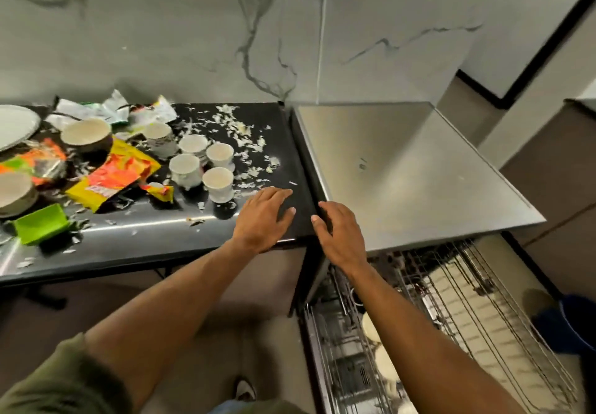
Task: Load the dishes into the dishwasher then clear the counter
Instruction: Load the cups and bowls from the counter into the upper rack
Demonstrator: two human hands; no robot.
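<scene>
The left hand (263, 216) and right hand (342, 236), grip wide and empty, should take the nearest cup (218, 184) by its body.

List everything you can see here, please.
cups: five, white, clustered on the black counter
bowls: two, cream, counter's left
plate: one, white, far left edge
wrappers: several, yellow, orange, white, among the dishes
tray: one, green, front left
scraps: many, white, scattered
dishwasher: one, steel, right; rack out
bucket: one, blue, right edge
left hand: flat on counter corner
right hand: at dishwasher's top edge
</scene>
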